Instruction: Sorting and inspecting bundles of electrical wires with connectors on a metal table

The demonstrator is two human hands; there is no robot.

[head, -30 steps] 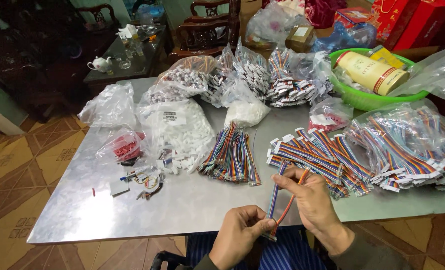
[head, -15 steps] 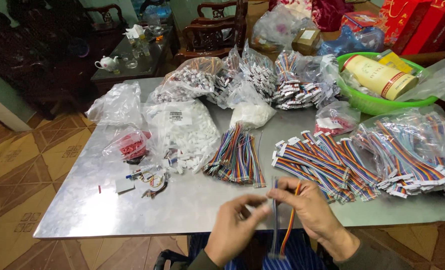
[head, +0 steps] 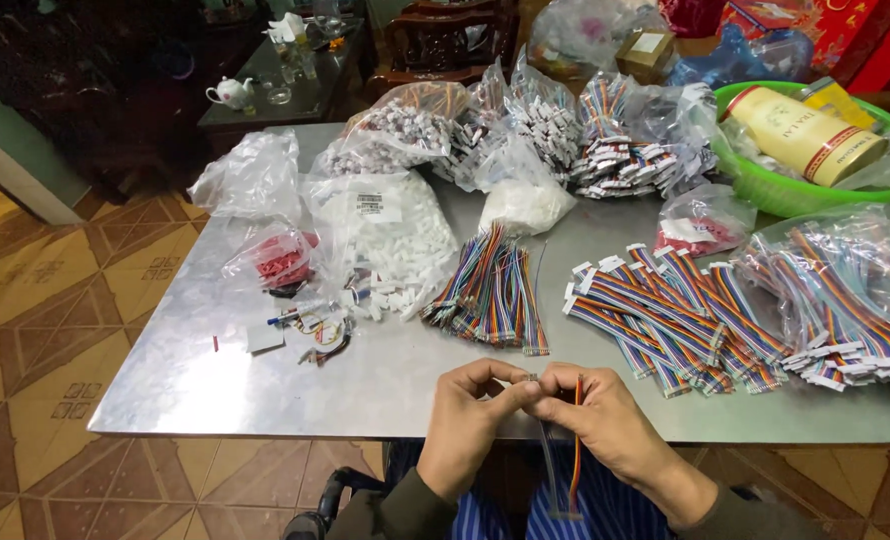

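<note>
My left hand (head: 470, 420) and my right hand (head: 600, 420) meet over the near edge of the metal table (head: 265, 385). Both pinch the top end of a rainbow ribbon cable (head: 565, 470), which hangs down between them toward my lap. Its lower end carries a small connector. Just beyond my hands lies a loose bundle of rainbow wires (head: 490, 290), and to its right a pile of ribbon cables with white connectors (head: 665, 310).
Bags of white connectors (head: 385, 240), red parts (head: 280, 265) and more cables (head: 855, 290) cover the table's far half. A green basket (head: 765, 195) with a cream tin stands at the back right. Small loose parts (head: 310, 335) lie left of centre. Tiled floor lies to the left.
The cable's top end came down from above the table to its near edge. My left hand rose from the cable's lower end to join my right hand at the top.
</note>
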